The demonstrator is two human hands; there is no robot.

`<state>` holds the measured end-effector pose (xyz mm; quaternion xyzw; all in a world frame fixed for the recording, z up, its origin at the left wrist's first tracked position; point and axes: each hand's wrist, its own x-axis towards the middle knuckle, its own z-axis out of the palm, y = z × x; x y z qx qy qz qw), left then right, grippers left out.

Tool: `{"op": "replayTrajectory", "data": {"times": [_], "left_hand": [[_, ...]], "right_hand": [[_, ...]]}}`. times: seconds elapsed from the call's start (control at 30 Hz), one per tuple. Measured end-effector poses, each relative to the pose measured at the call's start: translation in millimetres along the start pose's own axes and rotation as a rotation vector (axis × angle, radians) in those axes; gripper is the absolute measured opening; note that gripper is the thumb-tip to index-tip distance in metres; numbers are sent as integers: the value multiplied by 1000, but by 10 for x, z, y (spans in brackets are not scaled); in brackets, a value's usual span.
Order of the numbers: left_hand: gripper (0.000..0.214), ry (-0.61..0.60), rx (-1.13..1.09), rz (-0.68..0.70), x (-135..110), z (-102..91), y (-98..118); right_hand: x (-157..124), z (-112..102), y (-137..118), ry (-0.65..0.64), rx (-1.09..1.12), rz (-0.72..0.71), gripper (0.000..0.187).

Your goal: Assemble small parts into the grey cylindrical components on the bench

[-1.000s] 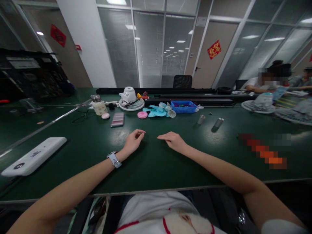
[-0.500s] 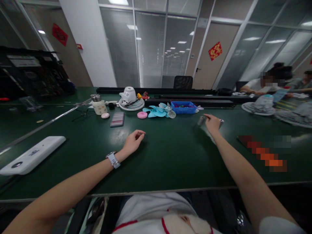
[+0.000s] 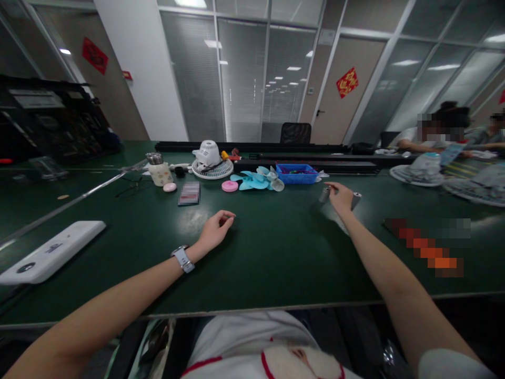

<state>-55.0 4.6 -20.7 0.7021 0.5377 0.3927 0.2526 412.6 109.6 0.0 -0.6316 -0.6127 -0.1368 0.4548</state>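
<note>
My left hand [image 3: 215, 230] rests on the green table [image 3: 260, 263], fingers loosely curled, with a gap between thumb and fingers and nothing seen in it. A watch with a pale strap [image 3: 183, 259] is on that wrist. Farther forward on the right, my right hand [image 3: 341, 199] is bent over with its fingertips at the top of a small grey metallic cylinder [image 3: 324, 195]. The fingers look closed on it, though the far side of the grip is hidden. A second grey cylinder [image 3: 356, 198] shows partly behind the wrist side of this hand.
Beyond my hands lie blue fan blades [image 3: 255, 179], a pink disc [image 3: 229, 186], a blue basket [image 3: 298, 174] and a white fan [image 3: 208, 158]. A cup [image 3: 161, 172] stands left of them. A white device [image 3: 55, 251] lies far left. People [image 3: 424, 136] sit far right.
My right hand has shifted very slightly to the left, still at the grey cylinder. My left hand stays where it was.
</note>
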Motion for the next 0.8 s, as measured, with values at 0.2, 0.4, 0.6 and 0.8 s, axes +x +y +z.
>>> {"op": "replayTrajectory", "data": {"times": [0.2, 0.4, 0.6, 0.8], "left_hand": [[33, -8, -8, 12, 4, 6, -19], [32, -15, 4, 6, 6, 15, -23], [30, -20, 14, 1, -21, 1, 32], [33, -52, 17, -14, -15, -1, 26]], "right_hand": [[-20, 24, -19, -33, -9, -51, 38], [-41, 13, -63, -55, -99, -72, 34], [-66, 24, -59, -56, -48, -29, 37], [-147, 170, 33, -79, -44, 129, 71]]}}
